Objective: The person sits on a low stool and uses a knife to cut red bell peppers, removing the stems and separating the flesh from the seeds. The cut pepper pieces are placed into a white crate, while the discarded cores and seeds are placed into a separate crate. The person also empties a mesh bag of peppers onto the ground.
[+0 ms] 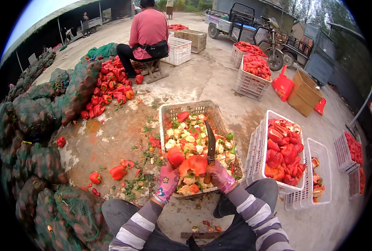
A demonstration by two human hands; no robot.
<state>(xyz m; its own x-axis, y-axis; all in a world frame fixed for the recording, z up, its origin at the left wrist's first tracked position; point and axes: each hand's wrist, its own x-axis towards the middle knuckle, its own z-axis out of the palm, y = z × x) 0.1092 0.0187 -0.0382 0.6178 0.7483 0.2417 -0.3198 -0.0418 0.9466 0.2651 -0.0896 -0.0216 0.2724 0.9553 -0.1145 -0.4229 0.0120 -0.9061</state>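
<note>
My left hand (167, 182), in a pink flowered glove, grips a red bell pepper piece (175, 157). A second, opened red pepper piece (193, 165) sits between my hands, its hollow side partly towards me. In a matching glove, my right hand (222, 177) holds a curved knife (210, 138) by its wooden handle, dark blade pointing up and away. Whether the right fingers also pinch the second piece is hard to tell. Both hands are over the near end of a dirty plastic crate (161, 125) holding pale pepper cores, green stems and red scraps.
To the right stands a white crate (261, 157) of cut red peppers, beside another white crate (330, 175). Green mesh sacks (79, 213) line the left, near loose whole peppers (110, 81). Ahead, a person (149, 31) sits on a wooden stool (156, 71). Cargo tricycles (233, 25) are parked behind.
</note>
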